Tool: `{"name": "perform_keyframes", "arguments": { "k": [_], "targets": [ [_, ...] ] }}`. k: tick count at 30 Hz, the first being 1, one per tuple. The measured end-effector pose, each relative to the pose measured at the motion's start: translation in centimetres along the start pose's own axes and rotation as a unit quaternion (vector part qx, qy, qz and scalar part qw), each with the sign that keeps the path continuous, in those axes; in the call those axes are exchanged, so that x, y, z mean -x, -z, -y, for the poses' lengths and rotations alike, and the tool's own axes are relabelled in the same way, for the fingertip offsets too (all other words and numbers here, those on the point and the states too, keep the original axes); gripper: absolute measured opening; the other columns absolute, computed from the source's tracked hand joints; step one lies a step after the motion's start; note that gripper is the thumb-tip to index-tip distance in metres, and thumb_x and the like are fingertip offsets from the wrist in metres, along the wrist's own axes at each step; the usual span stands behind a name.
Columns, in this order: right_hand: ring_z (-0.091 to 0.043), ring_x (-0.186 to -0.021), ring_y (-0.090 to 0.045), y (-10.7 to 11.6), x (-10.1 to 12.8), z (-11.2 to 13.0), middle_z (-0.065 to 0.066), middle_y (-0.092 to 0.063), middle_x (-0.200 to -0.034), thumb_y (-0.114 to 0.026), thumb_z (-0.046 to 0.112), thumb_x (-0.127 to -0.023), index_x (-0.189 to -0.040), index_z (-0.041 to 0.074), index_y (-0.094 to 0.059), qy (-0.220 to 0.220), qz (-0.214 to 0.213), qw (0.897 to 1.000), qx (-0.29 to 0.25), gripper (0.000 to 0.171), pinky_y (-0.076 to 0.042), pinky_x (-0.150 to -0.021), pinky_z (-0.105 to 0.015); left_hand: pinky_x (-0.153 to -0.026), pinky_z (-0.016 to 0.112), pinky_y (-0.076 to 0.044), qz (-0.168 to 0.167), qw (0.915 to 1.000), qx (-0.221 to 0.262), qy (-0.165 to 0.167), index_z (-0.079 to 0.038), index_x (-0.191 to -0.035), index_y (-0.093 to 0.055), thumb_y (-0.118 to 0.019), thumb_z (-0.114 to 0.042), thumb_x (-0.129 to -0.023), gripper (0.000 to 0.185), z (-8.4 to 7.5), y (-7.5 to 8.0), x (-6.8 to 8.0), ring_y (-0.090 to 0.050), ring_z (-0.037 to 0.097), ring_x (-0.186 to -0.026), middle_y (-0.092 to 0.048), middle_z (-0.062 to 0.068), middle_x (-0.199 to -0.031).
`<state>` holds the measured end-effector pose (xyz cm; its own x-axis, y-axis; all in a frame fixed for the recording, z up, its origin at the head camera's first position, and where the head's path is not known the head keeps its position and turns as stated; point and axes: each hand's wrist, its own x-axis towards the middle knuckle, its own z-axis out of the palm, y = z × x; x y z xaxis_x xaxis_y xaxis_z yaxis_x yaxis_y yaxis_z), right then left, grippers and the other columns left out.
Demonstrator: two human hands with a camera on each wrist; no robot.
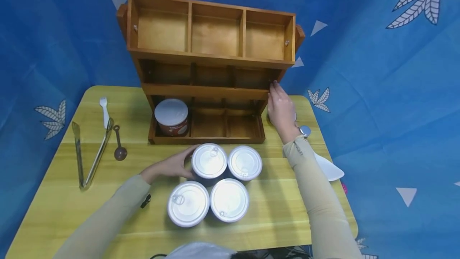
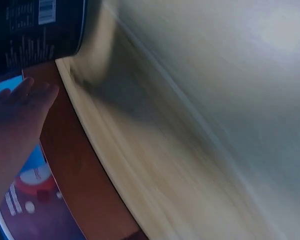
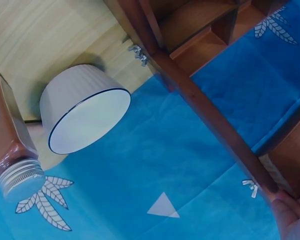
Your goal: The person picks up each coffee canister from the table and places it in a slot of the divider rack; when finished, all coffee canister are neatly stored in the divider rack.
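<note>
Four-compartment talk aside, a tiered wooden rack stands at the back of the table. My right hand grips its right side post, and the right wrist view shows fingers against the wood. Beside a white-lidded can, my left hand is spread, thumb and fingers around its left side. The left wrist view shows that hand with extended fingers just off a dark can bearing a barcode. Several such cans stand together; another can sits in the rack's bottom left compartment.
Left on the table lie metal tongs, a white fork and a brown spoon. Right of the rack are a white bowl and a silver-capped bottle. A white pointed object lies by the right forearm.
</note>
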<state>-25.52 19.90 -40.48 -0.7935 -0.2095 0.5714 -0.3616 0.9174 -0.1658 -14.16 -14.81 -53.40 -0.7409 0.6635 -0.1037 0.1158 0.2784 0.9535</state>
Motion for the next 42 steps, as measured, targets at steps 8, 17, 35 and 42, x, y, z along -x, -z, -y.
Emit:
{"name": "perform_keyframes", "arguments": {
  "k": [8, 17, 35, 42],
  "targets": [
    [-0.033, -0.128, -0.058, -0.1, -0.3, 0.0, -0.021, -0.058, -0.138, -0.050, 0.010, -0.101, -0.129, -0.006, -0.060, 0.007, -0.012, 1.000, -0.005, 0.034, -0.049, -0.107, -0.043, -0.124, 0.053, -0.021, 0.032, 0.9961, 0.057, -0.059, -0.027, -0.154, -0.024, -0.092, -0.013, -0.063, 0.114, 0.5, -1.1, -1.7, -0.035, 0.027, -0.146, -0.041, 0.002, -0.154],
    [-0.033, -0.129, -0.056, -0.1, -0.1, 0.0, -0.020, -0.056, -0.141, -0.050, 0.011, -0.101, -0.131, -0.005, -0.059, -0.008, 0.007, 1.000, -0.003, 0.035, -0.049, -0.107, -0.044, -0.123, 0.053, -0.023, 0.000, 0.9983, 0.042, -0.041, -0.024, -0.153, -0.028, -0.095, -0.018, -0.058, 0.116, 1.1, -1.6, -1.5, -0.037, 0.029, -0.145, -0.044, 0.004, -0.153],
    [-0.033, -0.130, -0.056, 0.0, 0.0, -0.1, -0.019, -0.056, -0.141, -0.049, 0.012, -0.102, -0.132, -0.004, -0.059, -0.015, 0.015, 1.000, 0.002, 0.035, -0.049, -0.107, -0.044, -0.120, 0.059, -0.025, -0.134, 0.9877, 0.016, -0.079, -0.012, -0.154, -0.026, -0.094, -0.008, -0.057, 0.118, -0.5, -0.8, -0.6, -0.044, 0.036, -0.137, -0.047, 0.018, -0.147],
    [-0.032, -0.130, -0.056, -0.1, -0.1, 0.0, -0.019, -0.057, -0.140, -0.050, 0.012, -0.101, -0.130, -0.004, -0.060, -0.013, 0.011, 1.000, 0.002, 0.035, -0.049, -0.107, -0.044, -0.120, 0.058, -0.026, -0.200, 0.9747, 0.037, -0.092, -0.014, -0.153, -0.025, -0.091, -0.003, -0.060, 0.115, -2.6, -0.2, -2.2, -0.045, 0.036, -0.135, -0.047, 0.019, -0.145]
  ]
}}
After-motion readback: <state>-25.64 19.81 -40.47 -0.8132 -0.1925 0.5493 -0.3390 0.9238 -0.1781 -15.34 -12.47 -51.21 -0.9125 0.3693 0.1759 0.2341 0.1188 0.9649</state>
